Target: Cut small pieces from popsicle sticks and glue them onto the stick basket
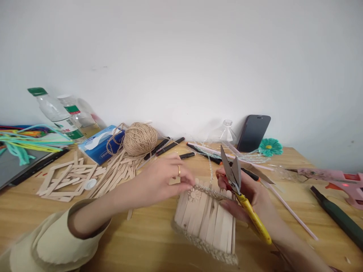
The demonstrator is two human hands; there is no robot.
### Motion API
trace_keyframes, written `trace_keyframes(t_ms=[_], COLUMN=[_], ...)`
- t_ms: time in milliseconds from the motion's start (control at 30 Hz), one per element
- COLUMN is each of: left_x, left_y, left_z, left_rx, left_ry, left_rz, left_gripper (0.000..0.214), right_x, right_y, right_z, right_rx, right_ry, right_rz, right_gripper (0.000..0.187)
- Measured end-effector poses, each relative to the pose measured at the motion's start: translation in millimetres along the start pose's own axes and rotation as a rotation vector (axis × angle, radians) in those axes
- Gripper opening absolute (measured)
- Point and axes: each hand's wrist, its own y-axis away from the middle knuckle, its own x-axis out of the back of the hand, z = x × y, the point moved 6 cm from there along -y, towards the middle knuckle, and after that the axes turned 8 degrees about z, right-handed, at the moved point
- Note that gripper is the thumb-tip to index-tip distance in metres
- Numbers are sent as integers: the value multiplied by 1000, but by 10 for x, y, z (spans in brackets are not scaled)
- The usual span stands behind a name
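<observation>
A holder made of wooden craft sticks (206, 219) stands tilted in front of me, with a braided twine band (211, 192) near its top and another along its base. A small wooden flower (194, 194) sits on its upper left. My left hand (170, 175), wearing a ring, pinches the top band at its left end. My right hand (252, 192) grips yellow-handled scissors (253, 219), blades up and slightly apart. Its thumb also presses the holder's right upper edge; the fingers behind are partly hidden.
Twine ball (140, 139), tissue pack (99, 143), loose craft sticks (117, 170) and bottles (58, 113) lie left. Behind are markers (170, 146) and a phone (253, 132). A teal flower (270, 147), pink glue gun (334, 177) and dark green tool (337, 217) lie right.
</observation>
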Motion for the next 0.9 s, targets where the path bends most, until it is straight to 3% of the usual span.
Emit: trace_keyframes(t_ms=[100,333,900], left_x=[25,19,-23], left_y=[22,122,181], left_z=[134,305,389], left_rx=[-160,-353,-480], left_ry=[-184,-500,-682], left_rz=[-17,-18,46], left_gripper=[16,19,13], right_x=[-11,-38,-68], right_y=[17,35,57], right_z=[-5,-84,-154], right_rx=[-6,10,58], right_ry=[20,67,52], right_rz=[-11,-23,-50], right_gripper=[39,42,45])
